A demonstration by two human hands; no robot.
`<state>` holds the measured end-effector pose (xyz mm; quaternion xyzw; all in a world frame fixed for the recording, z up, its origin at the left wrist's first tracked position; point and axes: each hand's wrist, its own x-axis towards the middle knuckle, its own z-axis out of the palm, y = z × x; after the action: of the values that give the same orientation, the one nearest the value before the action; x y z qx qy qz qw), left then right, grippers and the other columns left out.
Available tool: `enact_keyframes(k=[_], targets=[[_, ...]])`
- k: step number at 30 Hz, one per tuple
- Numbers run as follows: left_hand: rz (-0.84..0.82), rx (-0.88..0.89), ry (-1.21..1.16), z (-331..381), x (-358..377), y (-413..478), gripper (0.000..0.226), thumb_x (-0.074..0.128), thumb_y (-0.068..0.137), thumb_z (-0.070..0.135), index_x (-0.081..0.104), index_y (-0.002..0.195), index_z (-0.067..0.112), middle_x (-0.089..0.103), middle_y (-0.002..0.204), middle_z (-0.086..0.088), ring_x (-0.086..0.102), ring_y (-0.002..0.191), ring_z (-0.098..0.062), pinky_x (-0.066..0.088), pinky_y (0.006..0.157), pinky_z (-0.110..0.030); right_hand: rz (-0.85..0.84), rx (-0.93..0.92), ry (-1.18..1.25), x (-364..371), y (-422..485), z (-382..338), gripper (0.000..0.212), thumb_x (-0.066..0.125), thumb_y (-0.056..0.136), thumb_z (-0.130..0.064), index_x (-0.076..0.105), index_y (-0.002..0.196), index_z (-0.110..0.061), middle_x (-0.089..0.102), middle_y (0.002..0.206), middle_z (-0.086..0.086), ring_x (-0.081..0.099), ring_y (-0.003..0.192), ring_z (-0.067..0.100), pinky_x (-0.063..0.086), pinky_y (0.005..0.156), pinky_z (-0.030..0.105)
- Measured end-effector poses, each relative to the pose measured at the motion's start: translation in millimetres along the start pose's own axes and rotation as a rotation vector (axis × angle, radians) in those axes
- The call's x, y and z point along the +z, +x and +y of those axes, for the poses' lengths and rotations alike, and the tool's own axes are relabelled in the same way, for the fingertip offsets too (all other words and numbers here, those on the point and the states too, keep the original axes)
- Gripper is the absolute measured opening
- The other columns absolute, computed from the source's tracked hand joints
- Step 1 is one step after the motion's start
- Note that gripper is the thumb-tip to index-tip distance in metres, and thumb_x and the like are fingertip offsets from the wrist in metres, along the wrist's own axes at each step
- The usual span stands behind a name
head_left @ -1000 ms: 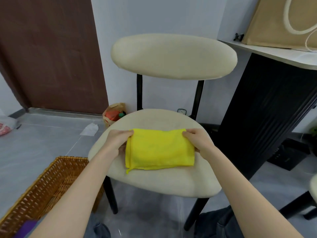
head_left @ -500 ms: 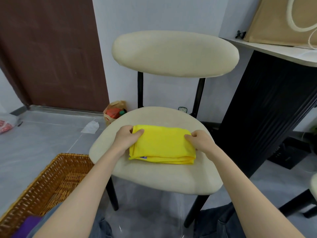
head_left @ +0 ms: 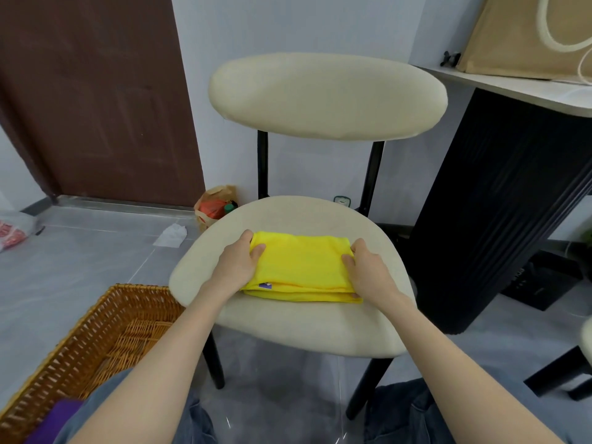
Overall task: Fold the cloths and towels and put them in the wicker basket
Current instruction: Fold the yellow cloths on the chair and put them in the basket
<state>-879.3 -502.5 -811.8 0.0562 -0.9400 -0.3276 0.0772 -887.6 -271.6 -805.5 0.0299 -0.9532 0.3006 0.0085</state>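
A folded yellow cloth (head_left: pixel 301 267) lies on the cream seat of a chair (head_left: pixel 288 322), with a small blue label at its near left corner. My left hand (head_left: pixel 238 265) grips its left end, thumb behind and fingers on top. My right hand (head_left: pixel 368 270) grips its right end the same way. The wicker basket (head_left: pixel 96 341) stands on the floor at the lower left, below the seat's left edge. A purple cloth (head_left: pixel 54 421) shows at the basket's near corner, mostly hidden by my left arm.
The chair's padded backrest (head_left: pixel 326 94) rises behind the seat. A black ribbed cabinet (head_left: pixel 499 219) with a tan bag (head_left: pixel 525 33) on top stands to the right. A paper bag (head_left: pixel 214 209) and white scrap (head_left: pixel 171 235) lie on the grey floor by the brown door (head_left: pixel 96 97).
The yellow cloth was folded once more, front edge brought over, so it is narrower and thicker. Both hands have shifted to grip its two ends.
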Motion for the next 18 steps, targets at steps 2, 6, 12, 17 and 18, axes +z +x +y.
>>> enact_keyframes(k=[2, 6, 12, 17, 18], targets=[[0.019, 0.020, 0.040, -0.9, 1.5, -1.8, 0.021, 0.042, 0.100, 0.030, 0.041, 0.102, 0.009, 0.049, 0.077, -0.006, 0.055, 0.090, -0.035, 0.032, 0.066, -0.035, 0.027, -0.023, -0.086, 3.5, -1.5, 1.9, 0.020, 0.036, 0.101, -0.024, 0.039, 0.108, -0.005, 0.057, 0.090, 0.019, 0.057, 0.084, 0.041, 0.043, 0.064, 0.040], [0.060, 0.027, 0.137, -0.7, 5.1, -5.2, 0.028, 0.042, 0.099, 0.034, 0.043, 0.108, 0.007, 0.059, 0.093, -0.018, 0.056, 0.094, -0.040, 0.038, 0.069, -0.039, 0.061, -0.012, -0.218, 6.5, -3.3, 4.3, 0.025, 0.034, 0.102, -0.026, 0.038, 0.114, -0.005, 0.061, 0.102, 0.020, 0.058, 0.094, 0.040, 0.036, 0.064, 0.036], [0.171, -0.063, 0.380, 5.9, -0.4, -12.3, 0.042, 0.042, 0.096, 0.044, 0.039, 0.121, 0.010, 0.063, 0.103, -0.013, 0.060, 0.095, -0.035, 0.039, 0.066, -0.036, 0.176, 0.014, -0.381, 8.0, -7.7, -0.9, 0.022, 0.040, 0.098, -0.015, 0.037, 0.119, -0.010, 0.060, 0.104, 0.010, 0.061, 0.093, 0.034, 0.033, 0.060, 0.034], [0.389, 0.173, 0.423, 25.0, -5.7, -12.6, 0.033, 0.052, 0.094, 0.025, 0.052, 0.121, 0.008, 0.053, 0.111, -0.013, 0.051, 0.103, -0.032, 0.043, 0.076, -0.043, 0.259, -0.251, -0.370, 12.5, -1.6, -21.1, 0.035, 0.045, 0.092, -0.007, 0.052, 0.125, -0.015, 0.052, 0.120, 0.007, 0.048, 0.110, 0.030, 0.038, 0.080, 0.037], [0.391, 0.248, 0.388, 29.5, -2.1, -10.7, 0.028, 0.052, 0.094, 0.020, 0.057, 0.119, 0.009, 0.054, 0.111, -0.012, 0.052, 0.102, -0.032, 0.043, 0.078, -0.043, 0.232, -0.292, -0.322, 16.7, 1.6, -25.6, 0.038, 0.045, 0.093, -0.007, 0.053, 0.129, -0.016, 0.053, 0.124, 0.006, 0.047, 0.113, 0.029, 0.038, 0.086, 0.037]])
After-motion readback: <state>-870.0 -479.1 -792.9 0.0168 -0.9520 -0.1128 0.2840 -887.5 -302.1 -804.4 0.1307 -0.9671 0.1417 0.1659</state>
